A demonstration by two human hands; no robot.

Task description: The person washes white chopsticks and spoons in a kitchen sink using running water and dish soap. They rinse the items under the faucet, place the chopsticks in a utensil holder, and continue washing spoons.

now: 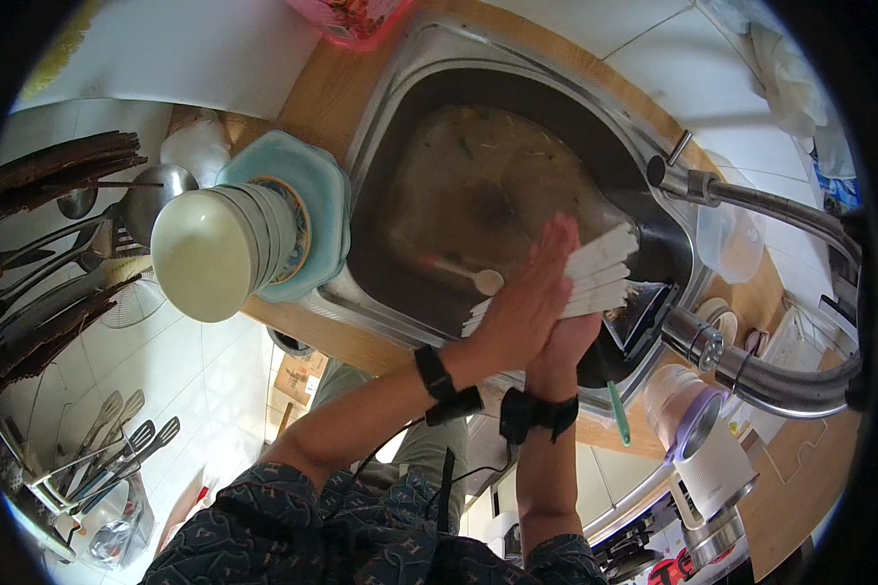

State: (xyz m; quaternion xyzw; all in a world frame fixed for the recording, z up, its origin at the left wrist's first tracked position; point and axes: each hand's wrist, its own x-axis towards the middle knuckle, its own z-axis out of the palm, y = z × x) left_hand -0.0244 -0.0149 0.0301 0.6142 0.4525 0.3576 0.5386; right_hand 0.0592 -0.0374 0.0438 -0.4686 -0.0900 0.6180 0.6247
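Observation:
Over the sink point(361, 210), my left hand point(522, 307) and my right hand point(568, 343) are pressed palm to palm around a bundle of white chopsticks point(600, 271). The bundle slants across both palms, its ends fanning out past the fingers on the right and poking out by the left wrist. My left hand lies on top and covers the middle of the bundle and much of the right hand. Below them, murky brownish water point(478, 185) with food scraps stands in the basin. A white spoon point(488, 282) rests in that water, left of my hands.
Stacked pale bowls point(205, 255) sit on light-blue dishes point(332, 200) at the sink's left edge. A metal faucet point(693, 185) and a second curved spout point(693, 336) reach in from the right. A green handle point(618, 414) sticks over the near rim. Ladles point(156, 200) hang far left.

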